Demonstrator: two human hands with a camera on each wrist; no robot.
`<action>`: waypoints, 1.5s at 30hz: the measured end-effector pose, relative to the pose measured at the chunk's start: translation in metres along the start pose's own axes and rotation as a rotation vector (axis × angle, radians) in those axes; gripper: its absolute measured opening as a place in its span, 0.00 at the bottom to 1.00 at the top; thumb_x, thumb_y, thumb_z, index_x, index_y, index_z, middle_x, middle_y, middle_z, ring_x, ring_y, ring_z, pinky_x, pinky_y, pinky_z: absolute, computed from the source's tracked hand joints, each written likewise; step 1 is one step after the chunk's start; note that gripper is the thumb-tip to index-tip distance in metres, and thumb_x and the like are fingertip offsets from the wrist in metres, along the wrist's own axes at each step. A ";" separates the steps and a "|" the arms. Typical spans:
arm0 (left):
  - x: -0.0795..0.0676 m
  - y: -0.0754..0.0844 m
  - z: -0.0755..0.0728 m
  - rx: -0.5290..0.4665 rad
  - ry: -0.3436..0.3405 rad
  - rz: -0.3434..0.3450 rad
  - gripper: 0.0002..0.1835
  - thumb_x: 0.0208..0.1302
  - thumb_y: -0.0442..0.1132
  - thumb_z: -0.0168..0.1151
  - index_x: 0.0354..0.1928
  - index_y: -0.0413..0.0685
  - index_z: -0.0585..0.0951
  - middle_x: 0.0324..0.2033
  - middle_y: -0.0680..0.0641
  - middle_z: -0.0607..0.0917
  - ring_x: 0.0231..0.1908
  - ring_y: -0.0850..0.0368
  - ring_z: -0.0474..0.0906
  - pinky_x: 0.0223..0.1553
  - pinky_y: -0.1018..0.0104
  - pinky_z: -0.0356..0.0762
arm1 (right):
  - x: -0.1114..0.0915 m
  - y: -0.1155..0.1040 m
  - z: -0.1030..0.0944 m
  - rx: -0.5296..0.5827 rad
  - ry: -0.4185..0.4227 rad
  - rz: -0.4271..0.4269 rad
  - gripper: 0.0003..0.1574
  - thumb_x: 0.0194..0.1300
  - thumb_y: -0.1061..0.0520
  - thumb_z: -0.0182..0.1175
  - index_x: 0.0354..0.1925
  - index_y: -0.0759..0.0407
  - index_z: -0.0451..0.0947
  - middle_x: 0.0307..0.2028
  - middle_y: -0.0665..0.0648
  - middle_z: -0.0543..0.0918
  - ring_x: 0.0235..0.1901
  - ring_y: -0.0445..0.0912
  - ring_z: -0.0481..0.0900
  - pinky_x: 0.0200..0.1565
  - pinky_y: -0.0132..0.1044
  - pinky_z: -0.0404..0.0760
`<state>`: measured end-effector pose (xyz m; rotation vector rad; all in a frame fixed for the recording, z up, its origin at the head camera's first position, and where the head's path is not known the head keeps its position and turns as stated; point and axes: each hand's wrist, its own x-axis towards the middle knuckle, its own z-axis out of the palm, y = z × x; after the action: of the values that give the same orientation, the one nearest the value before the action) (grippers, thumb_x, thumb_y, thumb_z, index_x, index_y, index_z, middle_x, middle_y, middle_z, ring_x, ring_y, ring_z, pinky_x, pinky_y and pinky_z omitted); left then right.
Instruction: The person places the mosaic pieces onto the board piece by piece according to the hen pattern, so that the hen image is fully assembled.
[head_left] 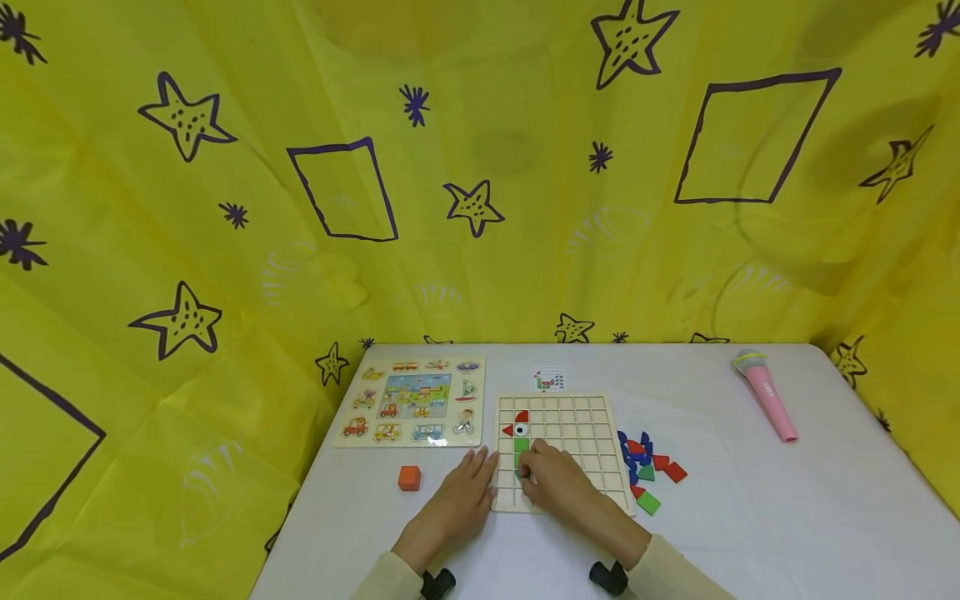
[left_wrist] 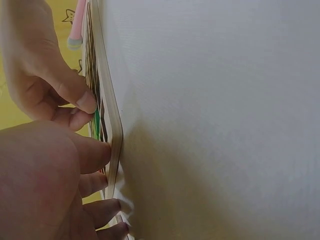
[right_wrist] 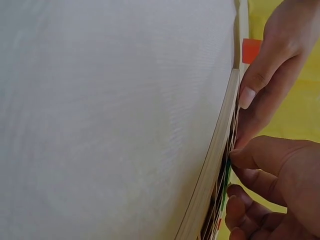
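A wooden grid board [head_left: 577, 442] lies on the white table. In its left columns sit a red quarter-round piece [head_left: 522, 416], a red triangle [head_left: 507, 431], a white tile with an eye [head_left: 521, 430] and green squares [head_left: 521, 445] below. My right hand [head_left: 561, 485] is over the lower left of the board, thumb and fingertips pinching a dark green piece [left_wrist: 97, 122] down at the grid; its shape is mostly hidden by the fingers. My left hand [head_left: 463, 492] rests along the board's left edge with straight fingers, the thumb at the near corner in the right wrist view.
Several blue, red and green pieces [head_left: 649, 503] lie loose right of the board. A small pattern card [head_left: 548, 379] is behind it. To the left are a picture puzzle [head_left: 431, 404] and an orange cube [head_left: 408, 478]. A pink microphone [head_left: 771, 404] lies far right.
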<state>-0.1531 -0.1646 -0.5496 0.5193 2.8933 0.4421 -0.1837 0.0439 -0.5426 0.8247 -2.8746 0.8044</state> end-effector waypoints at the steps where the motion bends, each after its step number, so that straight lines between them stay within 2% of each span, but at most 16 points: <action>1: 0.000 0.000 0.000 0.001 -0.001 0.001 0.31 0.83 0.45 0.50 0.82 0.46 0.63 0.81 0.40 0.63 0.80 0.37 0.58 0.76 0.41 0.65 | 0.000 0.000 0.000 0.002 -0.004 0.004 0.09 0.60 0.62 0.75 0.31 0.52 0.82 0.31 0.46 0.72 0.29 0.40 0.68 0.33 0.35 0.69; 9: 0.000 0.002 -0.002 -0.014 -0.002 -0.005 0.31 0.83 0.45 0.51 0.82 0.47 0.63 0.81 0.40 0.63 0.80 0.37 0.58 0.76 0.40 0.64 | -0.004 0.001 -0.008 0.034 -0.033 0.025 0.07 0.59 0.62 0.73 0.36 0.54 0.85 0.34 0.47 0.75 0.31 0.41 0.70 0.35 0.36 0.73; 15: -0.001 0.001 0.001 -0.019 -0.017 -0.026 0.31 0.83 0.47 0.51 0.82 0.49 0.62 0.82 0.42 0.61 0.81 0.39 0.55 0.77 0.41 0.63 | -0.013 0.010 -0.024 0.100 -0.077 0.143 0.04 0.66 0.57 0.73 0.39 0.51 0.86 0.37 0.46 0.77 0.34 0.42 0.74 0.39 0.37 0.80; 21: -0.001 0.000 0.000 -0.014 -0.021 -0.025 0.32 0.82 0.47 0.51 0.83 0.49 0.61 0.82 0.42 0.61 0.81 0.39 0.55 0.78 0.41 0.62 | -0.026 0.028 -0.054 0.130 -0.083 0.268 0.07 0.67 0.55 0.73 0.42 0.52 0.85 0.40 0.49 0.79 0.38 0.44 0.78 0.44 0.42 0.84; 28: -0.001 0.000 -0.002 -0.014 -0.018 -0.017 0.32 0.83 0.47 0.50 0.83 0.48 0.61 0.82 0.41 0.61 0.81 0.38 0.55 0.78 0.41 0.62 | -0.056 0.061 -0.084 0.111 -0.058 0.273 0.13 0.66 0.56 0.73 0.47 0.57 0.83 0.42 0.54 0.81 0.39 0.46 0.79 0.41 0.43 0.81; 30: -0.001 0.000 -0.002 -0.019 -0.019 -0.014 0.32 0.83 0.47 0.50 0.82 0.47 0.61 0.82 0.41 0.61 0.81 0.37 0.55 0.78 0.41 0.62 | -0.064 0.069 -0.089 0.123 -0.072 0.301 0.15 0.67 0.55 0.73 0.48 0.58 0.83 0.42 0.55 0.80 0.41 0.47 0.80 0.42 0.45 0.82; 36: -0.002 0.001 -0.002 -0.017 -0.014 -0.002 0.31 0.83 0.46 0.50 0.82 0.46 0.62 0.81 0.39 0.62 0.81 0.36 0.56 0.77 0.41 0.63 | -0.085 0.092 -0.094 0.169 -0.081 0.377 0.17 0.64 0.54 0.74 0.46 0.61 0.82 0.41 0.56 0.79 0.39 0.48 0.77 0.41 0.45 0.80; 41: 0.000 0.001 -0.001 -0.013 -0.011 0.001 0.31 0.83 0.46 0.51 0.82 0.46 0.62 0.81 0.39 0.62 0.80 0.36 0.56 0.77 0.40 0.63 | -0.098 0.103 -0.090 0.131 -0.089 0.374 0.20 0.61 0.55 0.76 0.46 0.61 0.80 0.40 0.55 0.78 0.40 0.48 0.76 0.44 0.48 0.81; 45: 0.001 0.001 -0.001 -0.012 -0.015 -0.009 0.32 0.83 0.47 0.51 0.82 0.48 0.62 0.82 0.41 0.61 0.81 0.38 0.55 0.77 0.40 0.63 | -0.104 0.107 -0.083 0.122 -0.122 0.413 0.21 0.61 0.53 0.77 0.47 0.59 0.80 0.42 0.53 0.78 0.42 0.48 0.76 0.48 0.50 0.82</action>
<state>-0.1535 -0.1641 -0.5489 0.5059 2.8757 0.4526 -0.1566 0.2129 -0.5401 0.2922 -3.1824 1.0028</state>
